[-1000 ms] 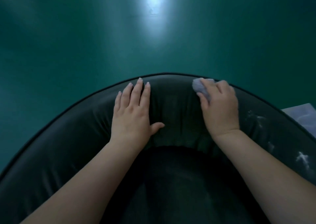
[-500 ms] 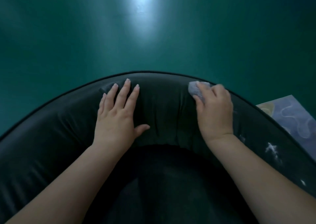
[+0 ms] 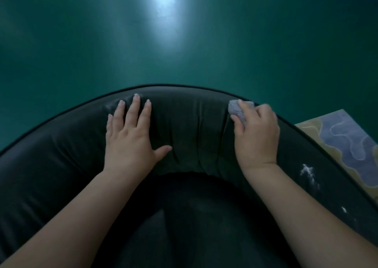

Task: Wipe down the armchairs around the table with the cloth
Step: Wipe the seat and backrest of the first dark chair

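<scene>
Armchair (image 3: 184, 124) | right hand (image 3: 256, 137) clutches cloth (image 3: 237, 111) | left hand (image 3: 131, 137) flat

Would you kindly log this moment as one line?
left hand flat on armchair | right hand presses cloth on backrest

- Mostly buried under the right hand (image 3: 256, 137): the cloth (image 3: 237, 112), only a crumpled corner showing past the fingertips.
- Cut off by the left, right and bottom edges: the armchair (image 3: 190, 128), its legs out of sight.
- Half covered by the armchair's rim and cropped at the right edge: a patterned rug (image 3: 345, 145).
</scene>
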Tool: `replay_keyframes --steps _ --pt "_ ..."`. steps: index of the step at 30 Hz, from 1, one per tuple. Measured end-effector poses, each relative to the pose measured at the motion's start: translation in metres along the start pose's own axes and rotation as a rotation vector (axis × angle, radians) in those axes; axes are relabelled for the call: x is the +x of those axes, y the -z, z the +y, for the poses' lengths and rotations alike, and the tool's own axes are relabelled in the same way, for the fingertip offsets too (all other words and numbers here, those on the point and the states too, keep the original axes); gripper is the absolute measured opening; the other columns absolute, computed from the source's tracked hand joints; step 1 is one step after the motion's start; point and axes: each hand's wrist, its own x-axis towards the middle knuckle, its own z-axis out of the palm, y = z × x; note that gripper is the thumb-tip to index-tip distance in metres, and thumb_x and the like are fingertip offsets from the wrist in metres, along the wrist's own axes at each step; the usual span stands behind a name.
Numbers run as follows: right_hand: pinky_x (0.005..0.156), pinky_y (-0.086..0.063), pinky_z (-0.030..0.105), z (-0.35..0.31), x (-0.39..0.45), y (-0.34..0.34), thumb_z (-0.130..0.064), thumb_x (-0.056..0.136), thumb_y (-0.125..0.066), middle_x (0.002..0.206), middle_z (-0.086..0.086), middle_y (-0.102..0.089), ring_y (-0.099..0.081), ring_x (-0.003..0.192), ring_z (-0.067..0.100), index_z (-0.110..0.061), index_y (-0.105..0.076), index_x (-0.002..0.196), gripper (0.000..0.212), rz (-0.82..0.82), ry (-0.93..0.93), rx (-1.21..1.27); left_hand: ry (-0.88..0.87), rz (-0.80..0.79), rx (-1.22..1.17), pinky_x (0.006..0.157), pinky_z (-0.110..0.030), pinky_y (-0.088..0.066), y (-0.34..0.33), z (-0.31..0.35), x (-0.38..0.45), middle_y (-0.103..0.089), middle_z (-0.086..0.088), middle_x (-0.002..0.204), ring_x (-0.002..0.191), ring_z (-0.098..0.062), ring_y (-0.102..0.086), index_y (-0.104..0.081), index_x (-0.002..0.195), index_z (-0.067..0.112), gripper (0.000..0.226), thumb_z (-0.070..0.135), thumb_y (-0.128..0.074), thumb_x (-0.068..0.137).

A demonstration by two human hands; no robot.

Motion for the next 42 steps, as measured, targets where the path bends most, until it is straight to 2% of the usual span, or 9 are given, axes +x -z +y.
replay_keyframes --steps 2,6,12,15,20,26,30,37,42 --pt "0.072 -0.04 0.036 -0.015 0.004 -0.007 -0.015 0.085 -0.066 0.089 0.015 -0.052 -0.05 0.083 0.031 -0.005 -0.064 0.119 0.035 -0.023 0.022 0.084 -0.005 -0.021 0.011 0.118 -0.045 -0.003 0.0 0.009 0.004 0.002 0.002 0.161 0.145 -0.026 0.006 -0.004 0.153 0.023 0.117 0.071 -0.065 0.065" --pt "0.07 -0.041 0.037 -0.054 0.014 -0.029 -0.018 0.084 -0.067 0.089 0.015 -0.053 -0.05 0.084 0.031 -0.01 -0.063 0.122 0.039 -0.126 0.208 0.154 -0.047 -0.031 0.004 0.119 -0.043 -0.003 -0.004 0.026 0.014 0.007 0.003 0.16 0.146 -0.024 0.006 -0.001 0.152 0.025 0.117 0.068 -0.067 0.066" --pt "0.065 -0.031 0.031 -0.009 -0.006 -0.008 -0.014 0.082 -0.069 0.084 0.013 -0.051 -0.048 0.077 0.03 -0.011 -0.065 0.118 0.036 -0.052 0.087 0.025 -0.093 -0.013 0.034 0.118 -0.042 -0.008 -0.003 0.019 0.013 0.002 0.003 0.161 0.146 -0.024 0.001 -0.003 0.152 0.028 0.116 0.067 -0.07 0.065" --pt "0.064 -0.036 0.032 -0.013 -0.01 -0.004 -0.011 0.082 -0.069 0.084 0.013 -0.051 -0.048 0.077 0.029 -0.009 -0.066 0.116 0.035 -0.065 0.02 0.067 -0.082 -0.03 0.038 0.119 -0.043 -0.009 -0.003 0.02 0.014 0.002 0.002 0.161 0.146 -0.025 0.001 -0.004 0.152 0.027 0.117 0.068 -0.069 0.065" --pt "0.069 -0.043 0.04 -0.036 0.017 -0.02 -0.018 0.087 -0.064 0.09 0.016 -0.052 -0.049 0.084 0.032 -0.012 -0.063 0.122 0.036 -0.095 0.174 0.149 -0.067 -0.017 0.067 0.118 -0.045 -0.011 -0.005 0.021 0.012 -0.002 0.001 0.161 0.145 -0.026 -0.003 -0.007 0.152 0.026 0.118 0.066 -0.072 0.063" --pt "0.059 -0.041 0.038 0.014 -0.012 0.003 -0.01 0.085 -0.066 0.084 0.013 -0.051 -0.047 0.075 0.029 -0.013 -0.065 0.119 0.034 -0.018 0.058 0.018 -0.075 0.001 0.072 0.117 -0.045 -0.011 -0.005 0.027 0.012 -0.004 -0.001 0.161 0.145 -0.026 -0.002 -0.009 0.152 0.021 0.115 0.066 -0.069 0.066" --pt "0.061 -0.046 0.042 0.044 -0.046 0.03 -0.004 0.08 -0.071 0.081 0.01 -0.047 -0.045 0.074 0.029 -0.01 -0.065 0.119 0.04 -0.04 -0.008 0.022 -0.196 -0.024 0.101 0.118 -0.044 -0.012 -0.005 0.045 0.011 -0.004 -0.003 0.161 0.146 -0.026 -0.004 -0.01 0.152 0.015 0.113 0.063 -0.069 0.068" --pt "0.07 -0.043 0.039 0.03 0.006 0.012 -0.017 0.088 -0.064 0.089 0.013 -0.049 -0.047 0.082 0.029 -0.011 -0.061 0.124 0.036 -0.032 -0.006 0.038 -0.217 -0.032 0.02 0.118 -0.041 -0.013 -0.016 0.082 0.01 -0.001 0.0 0.161 0.146 -0.023 -0.003 -0.007 0.153 0.015 0.113 0.061 -0.068 0.07" --pt "0.059 -0.044 0.039 0.036 -0.063 0.032 -0.011 0.082 -0.071 0.081 0.011 -0.051 -0.048 0.072 0.028 -0.008 -0.065 0.116 0.035 -0.119 0.044 0.018 -0.203 -0.027 0.01 0.118 -0.044 -0.014 -0.021 0.083 0.01 -0.002 -0.002 0.161 0.146 -0.024 -0.003 -0.009 0.152 0.012 0.117 0.059 -0.073 0.066"
